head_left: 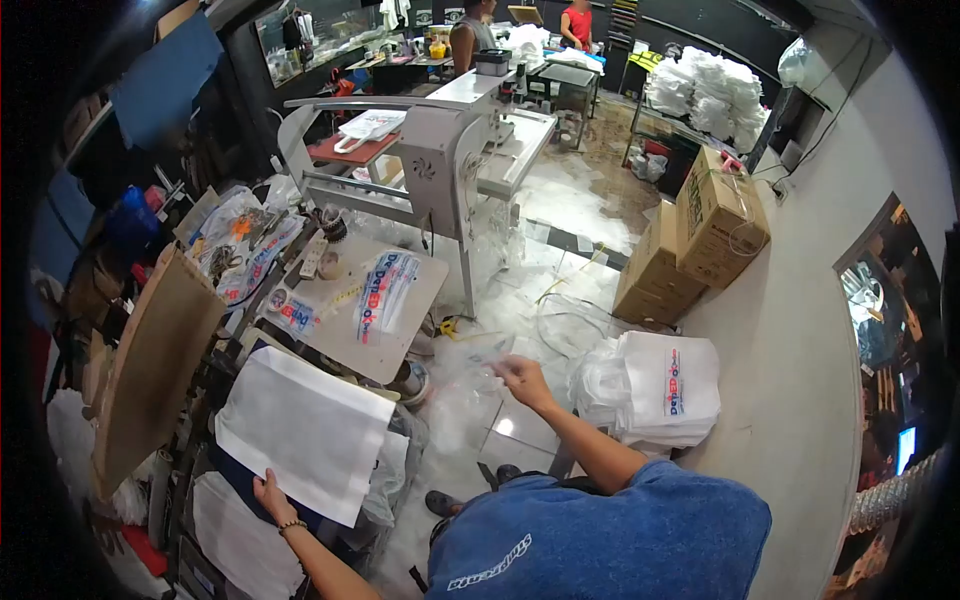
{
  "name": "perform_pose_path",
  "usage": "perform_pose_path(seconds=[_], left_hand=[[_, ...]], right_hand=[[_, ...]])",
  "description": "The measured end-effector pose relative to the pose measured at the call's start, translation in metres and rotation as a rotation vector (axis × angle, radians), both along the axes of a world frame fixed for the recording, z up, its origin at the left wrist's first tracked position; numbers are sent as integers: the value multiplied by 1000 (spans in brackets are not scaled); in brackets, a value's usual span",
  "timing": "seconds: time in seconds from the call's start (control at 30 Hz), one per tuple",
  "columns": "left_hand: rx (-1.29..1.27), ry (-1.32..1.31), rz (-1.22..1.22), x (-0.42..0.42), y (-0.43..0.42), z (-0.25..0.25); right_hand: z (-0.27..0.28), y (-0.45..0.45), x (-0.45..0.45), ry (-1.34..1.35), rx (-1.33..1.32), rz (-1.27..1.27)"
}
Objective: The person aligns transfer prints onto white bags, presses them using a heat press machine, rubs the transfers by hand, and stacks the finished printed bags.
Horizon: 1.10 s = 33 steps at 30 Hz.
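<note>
Right now my left hand (268,496) grips the near edge of a white sheet (305,430) lying over a dark board (238,488). My right hand (522,381) is held out, fingers curled; I can't tell whether it grips anything. Printed white bags (672,390) are stacked to its right, with cartons (722,222) beyond.

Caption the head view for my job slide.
Left hand at the edge of a blank white sheet, right hand extended, a stack of printed white bags by the wall.
</note>
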<state>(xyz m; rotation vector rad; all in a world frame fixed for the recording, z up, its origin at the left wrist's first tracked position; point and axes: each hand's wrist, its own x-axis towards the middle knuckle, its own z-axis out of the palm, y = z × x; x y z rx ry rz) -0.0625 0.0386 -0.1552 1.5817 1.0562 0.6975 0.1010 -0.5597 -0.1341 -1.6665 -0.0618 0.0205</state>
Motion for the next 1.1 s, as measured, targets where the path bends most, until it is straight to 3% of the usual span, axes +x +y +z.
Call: perform_pose_path(seconds=[0.07, 0.1, 0.13, 0.17, 0.2, 0.23, 0.3, 0.33, 0.4, 0.47, 0.53, 0.6, 0.73, 0.8, 0.9, 1.0, 1.1], left_hand=[[7, -70, -243, -13, 13, -4], [71, -193, -205, -13, 8, -8], [205, 73, -93, -13, -16, 30], [294, 74, -145, -18, -12, 31], [426, 93, -102, -17, 5, 12], [519, 213, -105, -18, -2, 28], [579, 328, -92, -16, 26, 7], [602, 475, -31, -13, 10, 29], [619, 314, 0, -11, 1, 36], [649, 285, 59, -9, -15, 49], [567, 261, 74, -6, 7, 17], [564, 229, 109, -7, 3, 20], [549, 331, 157, -14, -9, 38], [552, 268, 143, -15, -12, 43], [517, 263, 199, -17, -3, 27], [575, 383, 173, -23, -4, 33], [662, 339, 136, -42, -8, 49]], right_hand=[[-14, -10, -1, -325, -436, -183], [-21, -14, 0, -412, -497, -257], [-24, -18, 5, -495, -552, -311], [-23, -23, 9, -525, -772, -332], [-25, -24, 13, -554, -782, -361], [-16, -21, 15, -624, -905, -383], [14, -7, 22, -712, -817, -252], [18, -2, 32, -765, -700, -147], [26, 17, 39, -395, -544, 5], [39, 47, 45, -426, -550, 74], [57, 80, 47, -458, -557, 133], [76, 121, 44, -495, -570, 250], [115, 215, 36, -820, -400, 454], [120, 265, 35, -973, -443, 539], [109, 334, 20, -1077, -560, 648], [69, 392, 0, -1101, -607, 722], [32, 415, -25, -1126, -831, 824]])
